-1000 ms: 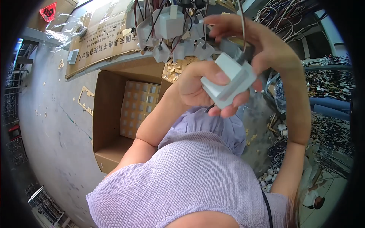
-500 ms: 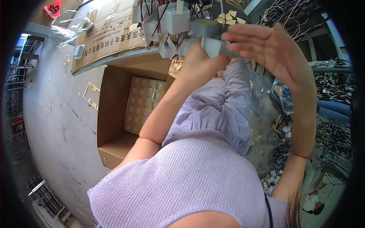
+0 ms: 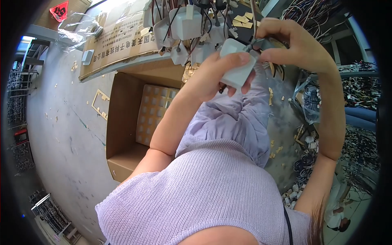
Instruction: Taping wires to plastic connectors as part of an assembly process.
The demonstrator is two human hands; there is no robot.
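Observation:
My left hand (image 3: 206,79) is wrapped round a white plastic box (image 3: 239,75), thumb on its upper face and fingers curled underneath. A dark grey cable (image 3: 255,25) rises from the box's upper corner. Right beside that corner my right hand (image 3: 288,47) is closed, thumb and fingers bent round the grey cable end; its exact grip is partly hidden. More white boxes (image 3: 185,26) on dark cables hang along the table edge, just beyond my left hand.
Flattened cardboard (image 3: 118,38) covers the table at the left. Below it stands an open carton (image 3: 120,122) containing a divided layer of pale pieces. Cable bundles (image 3: 314,16) lie far right, and yellowish scraps (image 3: 243,20) lie on the table. Another person (image 3: 338,220) is at lower right.
My right hand, flat and spread before, has closed at the cable end. The white box in my left hand has come nearer and shows its broad face.

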